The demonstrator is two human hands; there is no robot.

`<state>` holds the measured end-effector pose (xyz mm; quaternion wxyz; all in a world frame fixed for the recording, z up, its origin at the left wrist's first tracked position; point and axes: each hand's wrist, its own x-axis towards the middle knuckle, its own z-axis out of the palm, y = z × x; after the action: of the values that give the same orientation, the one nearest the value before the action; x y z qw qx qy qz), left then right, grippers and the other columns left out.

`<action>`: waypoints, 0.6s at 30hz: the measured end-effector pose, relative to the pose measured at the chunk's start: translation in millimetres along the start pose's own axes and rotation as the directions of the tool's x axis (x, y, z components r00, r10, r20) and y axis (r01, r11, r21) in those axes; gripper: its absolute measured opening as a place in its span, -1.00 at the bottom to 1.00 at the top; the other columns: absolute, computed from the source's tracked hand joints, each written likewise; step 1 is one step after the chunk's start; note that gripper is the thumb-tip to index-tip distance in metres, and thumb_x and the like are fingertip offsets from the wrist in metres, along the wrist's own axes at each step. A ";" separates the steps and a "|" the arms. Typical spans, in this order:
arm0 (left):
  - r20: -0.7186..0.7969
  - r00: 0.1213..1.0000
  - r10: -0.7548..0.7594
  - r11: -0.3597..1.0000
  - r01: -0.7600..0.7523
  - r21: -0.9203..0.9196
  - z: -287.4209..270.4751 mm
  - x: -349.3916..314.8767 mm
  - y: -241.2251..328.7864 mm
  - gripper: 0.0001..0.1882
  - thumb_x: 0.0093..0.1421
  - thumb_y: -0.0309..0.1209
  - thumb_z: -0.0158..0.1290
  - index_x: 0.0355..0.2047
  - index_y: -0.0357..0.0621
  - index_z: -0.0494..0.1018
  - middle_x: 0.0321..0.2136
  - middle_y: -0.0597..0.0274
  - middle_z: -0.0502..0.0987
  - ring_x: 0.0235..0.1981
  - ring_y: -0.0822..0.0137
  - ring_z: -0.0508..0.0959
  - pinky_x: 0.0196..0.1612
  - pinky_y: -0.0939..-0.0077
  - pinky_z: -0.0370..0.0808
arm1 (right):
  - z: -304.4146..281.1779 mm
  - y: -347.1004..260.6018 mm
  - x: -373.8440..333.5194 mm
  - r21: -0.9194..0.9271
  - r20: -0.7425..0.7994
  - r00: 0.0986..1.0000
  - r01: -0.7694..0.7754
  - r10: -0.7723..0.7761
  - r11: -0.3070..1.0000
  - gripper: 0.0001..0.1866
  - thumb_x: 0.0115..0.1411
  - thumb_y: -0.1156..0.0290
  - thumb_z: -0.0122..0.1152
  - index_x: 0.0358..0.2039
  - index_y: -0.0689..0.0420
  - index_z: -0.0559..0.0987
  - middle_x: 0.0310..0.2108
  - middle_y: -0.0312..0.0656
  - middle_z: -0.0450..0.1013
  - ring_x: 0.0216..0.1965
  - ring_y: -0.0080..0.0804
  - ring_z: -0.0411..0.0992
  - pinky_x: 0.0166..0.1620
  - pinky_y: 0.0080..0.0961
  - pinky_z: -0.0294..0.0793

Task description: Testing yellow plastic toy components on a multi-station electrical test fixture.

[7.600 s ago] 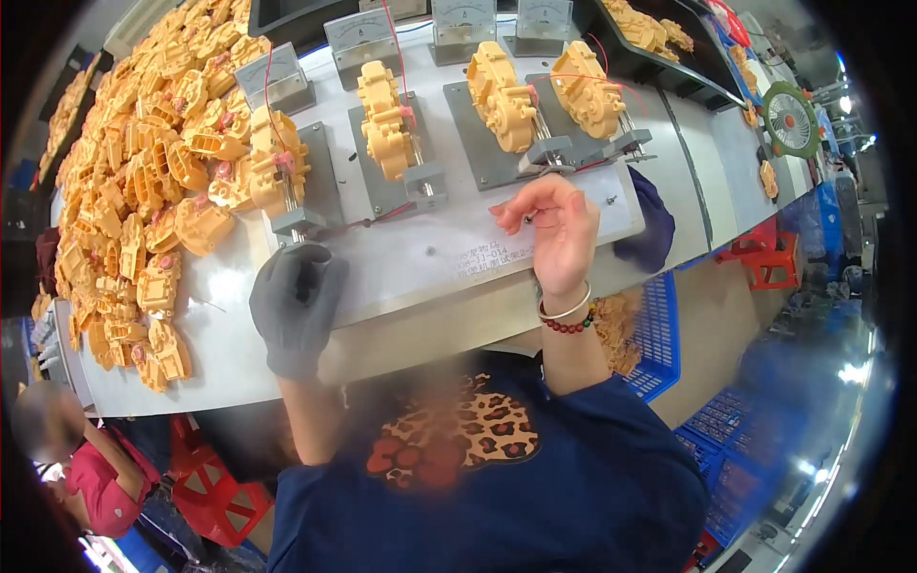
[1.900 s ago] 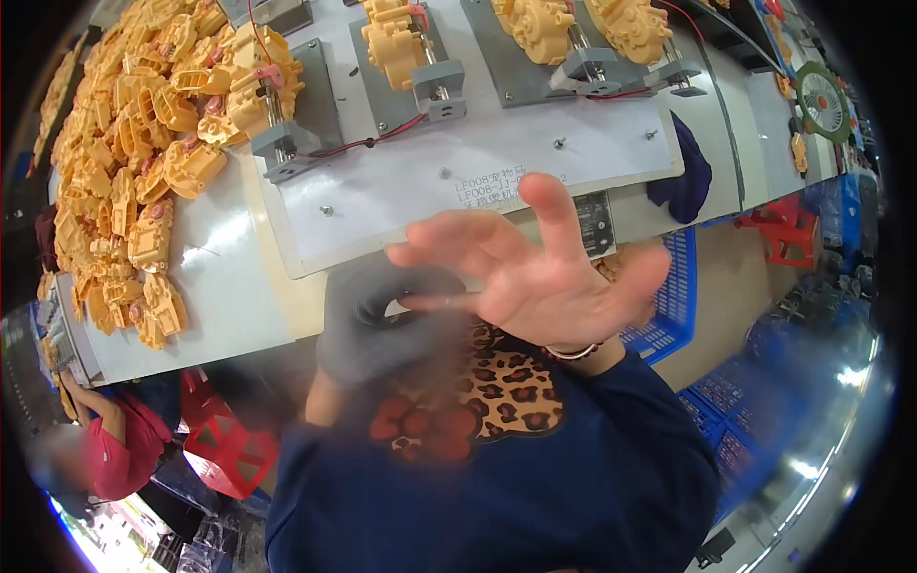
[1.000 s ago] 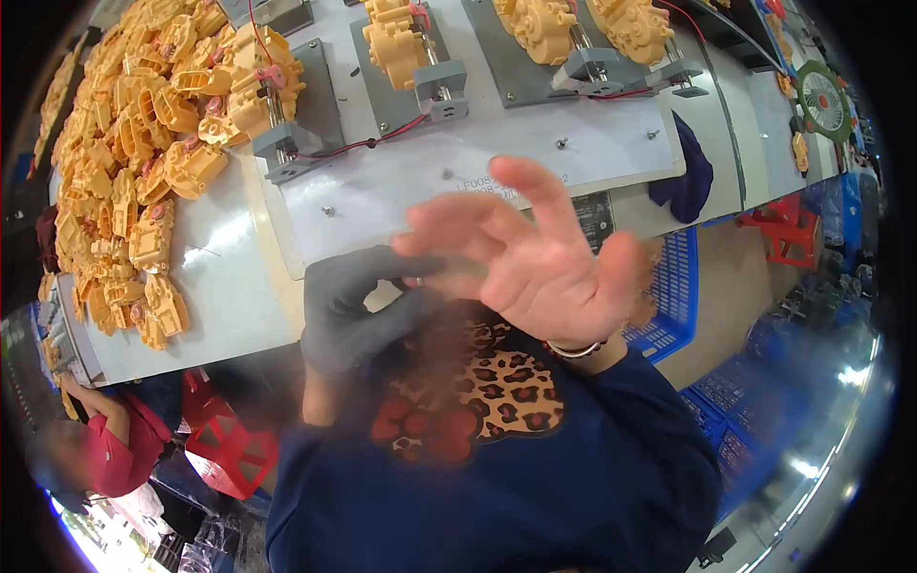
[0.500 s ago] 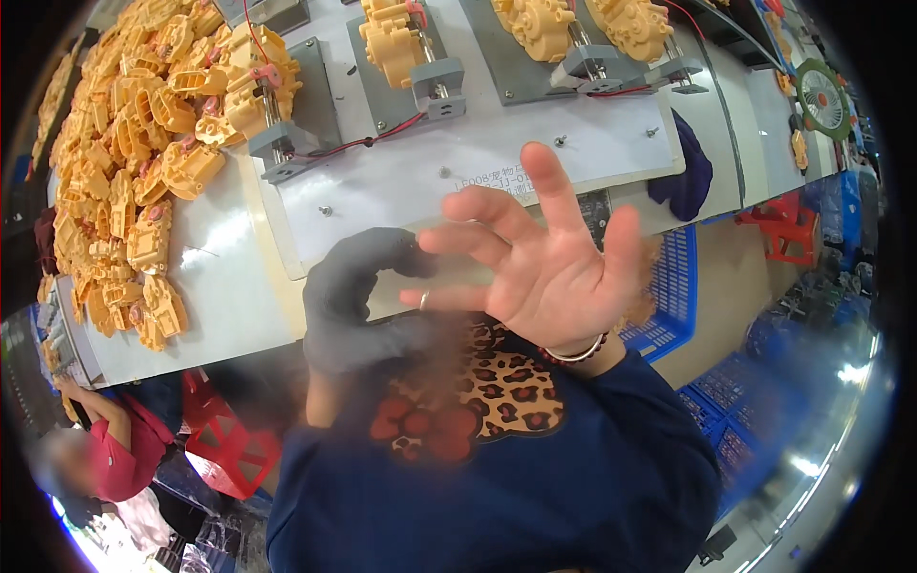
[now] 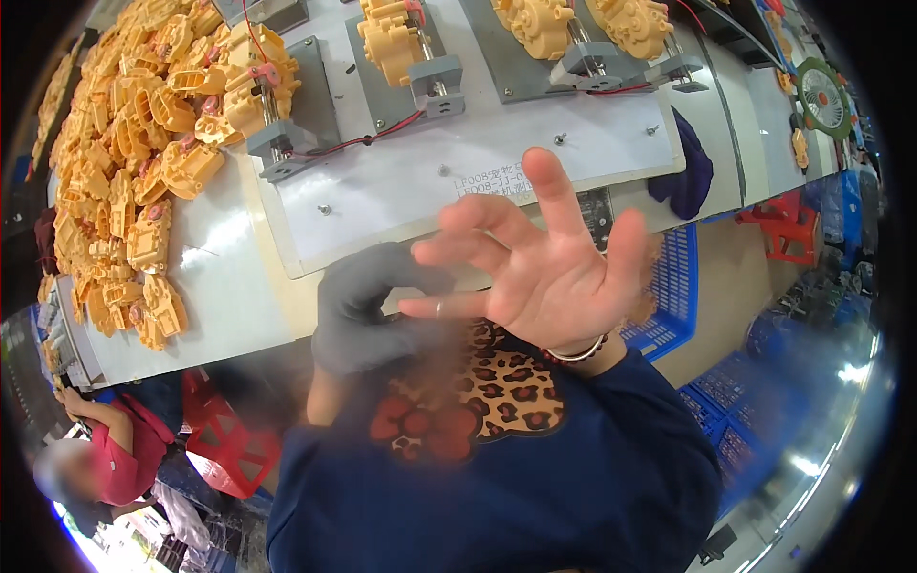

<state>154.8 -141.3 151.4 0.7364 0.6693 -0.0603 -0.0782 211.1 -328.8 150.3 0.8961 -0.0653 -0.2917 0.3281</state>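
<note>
My left hand (image 5: 368,310) wears a dark grey glove. Its fingers and thumb curve into a C with a gap between them, and nothing shows in that gap. Bare and palm up, my right hand (image 5: 540,267) has its fingers spread and holds nothing. It carries a ring on one finger and a bracelet (image 5: 578,353) at the wrist. The gloved fingertips lie partly behind the right hand's fingers, so whether they touch cannot be told. Both hands are in front of my chest, by the near edge of a white board (image 5: 382,229) with screws in it.
A heap of yellow plastic housings (image 5: 124,181) covers the table's left. Along the back, grey fixtures (image 5: 435,81) hold similar housings, with red wires. A dark cloth (image 5: 690,167) lies at the right, above a blue basket (image 5: 673,296). Another person (image 5: 124,444) is at lower left, near a red stool (image 5: 224,444).
My gloved left hand has shifted slightly right, its fingertips passing behind the right hand's fingers. My right hand has barely moved and stays spread. The other person's posture has changed a little.
</note>
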 end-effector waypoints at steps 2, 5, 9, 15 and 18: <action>0.019 1.000 -0.016 0.998 0.017 -0.054 1.0 1.0 0.0 -0.69 -0.25 -0.56 0.23 -0.38 -0.24 0.52 -0.41 0.19 0.56 -0.32 0.33 0.55 -0.24 0.47 0.44 | 0.3 1.0 -0.7 0.004 -0.008 1.000 -0.003 0.003 1.000 -0.25 0.25 -0.29 -0.57 0.34 -0.24 -0.33 0.33 0.11 -0.28 0.34 0.23 -0.31 0.14 0.54 -0.25; 0.012 1.000 0.004 0.997 -0.003 -0.073 1.2 0.6 -2.0 -0.69 -0.26 -0.55 0.24 -0.40 -0.23 0.53 -0.43 0.17 0.57 -0.34 0.32 0.55 -0.25 0.47 0.44 | 1.7 2.6 -2.1 0.016 -0.038 0.999 -0.004 0.005 1.000 -0.25 0.25 -0.29 -0.58 0.34 -0.24 -0.34 0.33 0.14 -0.28 0.34 0.24 -0.30 0.14 0.54 -0.26; -0.084 0.987 0.134 0.988 -0.126 0.094 -2.2 0.7 -2.7 -0.71 -0.27 -0.54 0.23 -0.42 -0.24 0.53 -0.47 0.17 0.56 -0.39 0.30 0.56 -0.30 0.47 0.44 | 5.8 -4.3 -1.2 0.017 -0.118 0.993 -0.006 0.008 1.000 -0.17 0.22 -0.32 -0.45 0.33 -0.10 -0.28 0.29 0.21 -0.17 0.30 0.24 -0.14 0.19 0.44 -0.17; -0.154 0.931 0.331 0.861 -0.232 0.453 0.4 4.8 3.0 -0.69 -0.25 -0.56 0.26 -0.39 -0.22 0.54 -0.48 0.16 0.55 -0.43 0.25 0.56 -0.39 0.48 0.46 | 13.5 -19.3 1.0 -0.894 -0.397 0.918 -0.388 0.004 0.226 -0.84 -0.08 0.46 0.22 -0.41 0.18 0.56 -0.28 -0.21 0.32 -0.21 -0.41 0.29 -0.09 -0.52 0.25; -0.138 0.902 0.409 0.788 -0.273 0.552 4.5 6.9 4.4 -0.68 -0.25 -0.59 0.27 -0.37 -0.18 0.55 -0.46 0.16 0.55 -0.43 0.25 0.55 -0.40 0.48 0.47 | 11.3 -8.1 2.2 -0.907 -0.368 0.930 -0.355 -0.015 0.225 -0.83 -0.06 0.46 0.25 -0.39 0.20 0.56 -0.26 -0.20 0.33 -0.20 -0.43 0.30 -0.08 -0.54 0.26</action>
<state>160.8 -146.6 156.1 0.5311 0.8250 -0.1064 0.1614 210.5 -334.6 163.1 0.6559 -0.6809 -0.2824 0.1625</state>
